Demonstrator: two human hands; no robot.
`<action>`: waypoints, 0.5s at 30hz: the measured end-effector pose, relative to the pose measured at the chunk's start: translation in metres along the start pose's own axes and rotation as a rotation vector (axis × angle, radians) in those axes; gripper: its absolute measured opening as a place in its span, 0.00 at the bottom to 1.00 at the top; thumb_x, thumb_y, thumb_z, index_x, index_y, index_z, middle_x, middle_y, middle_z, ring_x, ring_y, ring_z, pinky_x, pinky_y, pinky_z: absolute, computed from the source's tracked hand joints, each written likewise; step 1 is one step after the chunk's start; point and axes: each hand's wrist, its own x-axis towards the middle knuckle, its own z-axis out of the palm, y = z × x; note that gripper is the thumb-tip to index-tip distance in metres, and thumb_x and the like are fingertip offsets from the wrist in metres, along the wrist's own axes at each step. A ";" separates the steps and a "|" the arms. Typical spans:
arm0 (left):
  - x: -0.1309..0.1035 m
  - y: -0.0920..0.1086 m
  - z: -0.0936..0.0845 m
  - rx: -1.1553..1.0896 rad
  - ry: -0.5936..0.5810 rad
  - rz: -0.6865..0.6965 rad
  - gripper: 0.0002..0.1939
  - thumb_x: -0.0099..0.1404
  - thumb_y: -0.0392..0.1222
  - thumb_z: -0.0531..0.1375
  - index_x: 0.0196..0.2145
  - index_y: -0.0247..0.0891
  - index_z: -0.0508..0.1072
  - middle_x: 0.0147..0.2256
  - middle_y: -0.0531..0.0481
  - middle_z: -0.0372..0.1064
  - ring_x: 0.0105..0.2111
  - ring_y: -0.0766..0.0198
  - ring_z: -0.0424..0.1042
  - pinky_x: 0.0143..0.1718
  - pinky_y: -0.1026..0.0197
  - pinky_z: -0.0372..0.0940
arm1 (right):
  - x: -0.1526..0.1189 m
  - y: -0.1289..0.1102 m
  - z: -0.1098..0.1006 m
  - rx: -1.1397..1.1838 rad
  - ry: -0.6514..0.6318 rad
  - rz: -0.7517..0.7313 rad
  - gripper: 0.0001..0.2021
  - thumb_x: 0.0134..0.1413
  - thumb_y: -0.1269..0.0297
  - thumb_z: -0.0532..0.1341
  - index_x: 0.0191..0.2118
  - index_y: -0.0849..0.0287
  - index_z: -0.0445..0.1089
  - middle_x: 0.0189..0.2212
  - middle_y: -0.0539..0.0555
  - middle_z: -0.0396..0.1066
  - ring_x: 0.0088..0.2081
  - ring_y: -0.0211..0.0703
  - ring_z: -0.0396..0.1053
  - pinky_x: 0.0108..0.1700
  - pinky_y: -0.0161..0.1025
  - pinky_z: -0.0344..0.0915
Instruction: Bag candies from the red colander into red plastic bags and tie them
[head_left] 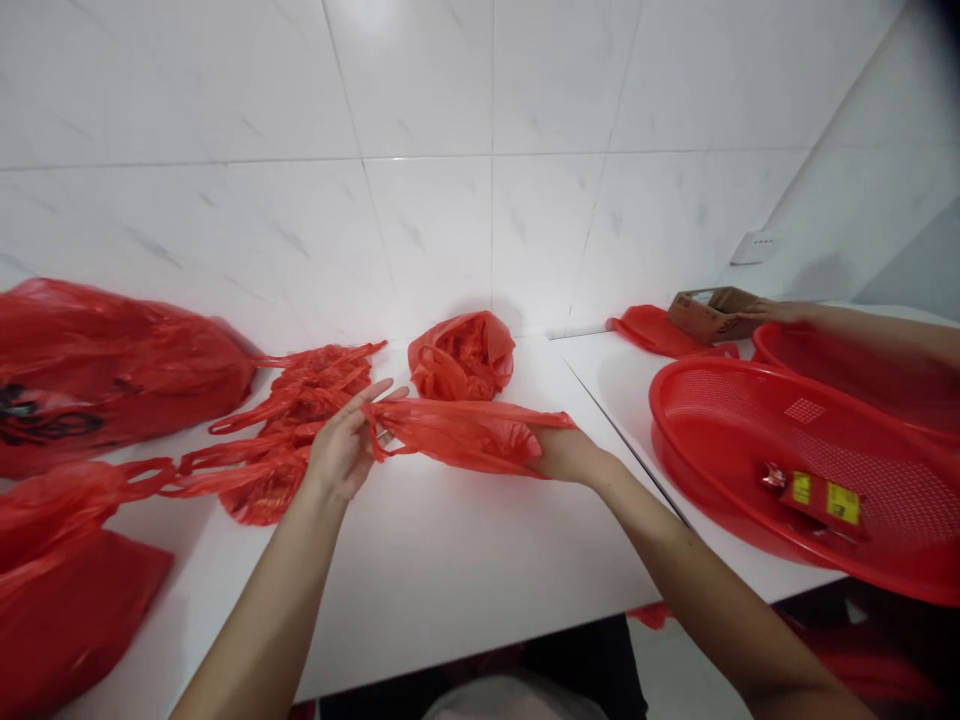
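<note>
Thin red plastic bag [450, 432] drawn out lengthwise between the two hands, above the white surface [465, 560]. Left hand [341, 460] at its narrow, handled end: fingers extended and slightly parted, gathered film lying against them. Right hand [559, 455] at the wider end, partly inside the mouth; its fingers are veiled by the film, cannot tell whether they close on anything. Film translucent, creased along its length. Beyond, near the tiled wall [427, 230], a rounded, crumpled red bundle [461, 355]. To the left, a wrinkled, lumpy heap of bags [315, 385] with looped handles. To the right, an oval basket [750, 395], smooth-rimmed, perforated plastic.
</note>
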 end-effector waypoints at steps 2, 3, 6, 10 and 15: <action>-0.011 0.006 0.000 0.074 0.064 0.163 0.21 0.53 0.30 0.57 0.46 0.40 0.74 0.50 0.46 0.73 0.44 0.60 0.74 0.43 0.59 0.68 | 0.000 0.005 -0.004 -0.025 -0.027 0.014 0.31 0.51 0.62 0.62 0.62 0.54 0.61 0.41 0.55 0.77 0.40 0.48 0.74 0.35 0.37 0.64; -0.020 0.009 0.005 0.134 0.103 0.324 0.21 0.53 0.28 0.56 0.44 0.41 0.74 0.52 0.48 0.72 0.48 0.60 0.72 0.47 0.57 0.67 | 0.001 0.006 -0.005 -0.038 -0.040 0.021 0.33 0.51 0.62 0.61 0.64 0.55 0.58 0.40 0.56 0.77 0.39 0.49 0.74 0.35 0.37 0.64; -0.049 0.009 0.036 0.531 0.125 0.871 0.13 0.59 0.30 0.57 0.39 0.44 0.74 0.54 0.51 0.68 0.56 0.57 0.66 0.59 0.50 0.58 | 0.006 0.001 -0.003 -0.089 -0.056 0.039 0.35 0.51 0.60 0.61 0.66 0.57 0.56 0.39 0.58 0.77 0.41 0.53 0.74 0.37 0.41 0.65; -0.051 -0.038 0.071 1.433 -0.194 0.913 0.09 0.65 0.40 0.57 0.38 0.46 0.79 0.57 0.48 0.67 0.59 0.47 0.60 0.61 0.39 0.52 | 0.010 -0.013 0.006 -0.111 -0.077 -0.006 0.32 0.50 0.58 0.63 0.63 0.52 0.61 0.44 0.59 0.76 0.45 0.57 0.73 0.43 0.46 0.66; 0.014 -0.094 0.046 1.643 -0.203 0.712 0.16 0.62 0.30 0.55 0.38 0.41 0.81 0.60 0.38 0.64 0.59 0.37 0.60 0.60 0.30 0.47 | 0.006 -0.006 0.014 -0.061 -0.118 -0.087 0.43 0.36 0.60 0.72 0.63 0.51 0.63 0.52 0.62 0.72 0.51 0.64 0.70 0.47 0.49 0.67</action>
